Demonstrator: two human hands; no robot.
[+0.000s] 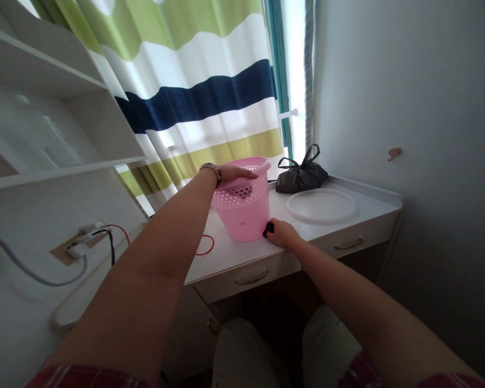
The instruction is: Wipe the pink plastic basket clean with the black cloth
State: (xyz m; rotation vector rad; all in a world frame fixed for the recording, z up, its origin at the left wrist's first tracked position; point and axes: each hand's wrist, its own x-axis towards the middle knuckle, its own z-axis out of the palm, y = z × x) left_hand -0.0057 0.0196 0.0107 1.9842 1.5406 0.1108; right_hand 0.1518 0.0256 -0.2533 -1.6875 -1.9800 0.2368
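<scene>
A pink plastic basket [246, 218] with a perforated upper part stands upright on the white desk [226, 258]. My left hand [235, 173], with a beaded bracelet at the wrist, lies over the basket's rim, its fingers pressed together on it. Low beside the basket's right side, my right hand [282, 233] is closed on a small black item [268, 229] close to the basket's base. What the black item is cannot be made out.
A tied black plastic bag [301, 177] sits at the back of the desk near the window. In front of it lies a white round ring or lid [321, 206]. A red cable [206, 253] loops left of the basket. Shelves [64, 134] overhang the left side.
</scene>
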